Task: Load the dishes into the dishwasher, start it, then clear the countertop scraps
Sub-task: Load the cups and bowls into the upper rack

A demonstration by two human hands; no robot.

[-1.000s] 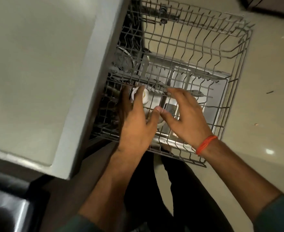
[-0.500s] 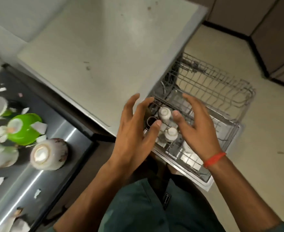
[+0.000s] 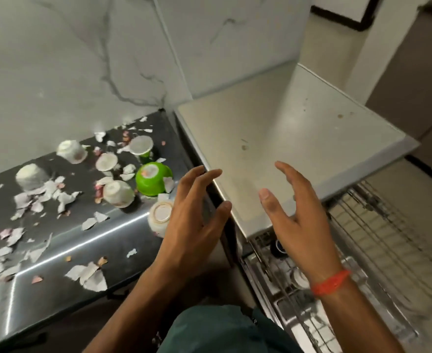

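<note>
My left hand [image 3: 193,222] hovers with spread fingers over the right end of the dark countertop [image 3: 57,250], holding nothing. Just left of it stands an upturned white cup [image 3: 160,218], partly hidden by my fingers. Farther left are an upturned green bowl [image 3: 153,181], another white cup [image 3: 118,194] and several more white cups. My right hand [image 3: 300,225], with an orange wrist band, hangs empty above the dishwasher's top. The pulled-out wire rack [image 3: 378,240] at lower right holds a white cup [image 3: 299,277] and a dark cup [image 3: 279,247].
Torn paper scraps [image 3: 87,275] litter the dark countertop. The dishwasher's pale top [image 3: 286,138] sits beside it, below a marble wall [image 3: 82,59]. Beige floor [image 3: 429,174] lies to the right of the rack.
The view has swung left from the rack to the countertop. Both hands have lifted away from the cups in the rack and moved left, empty.
</note>
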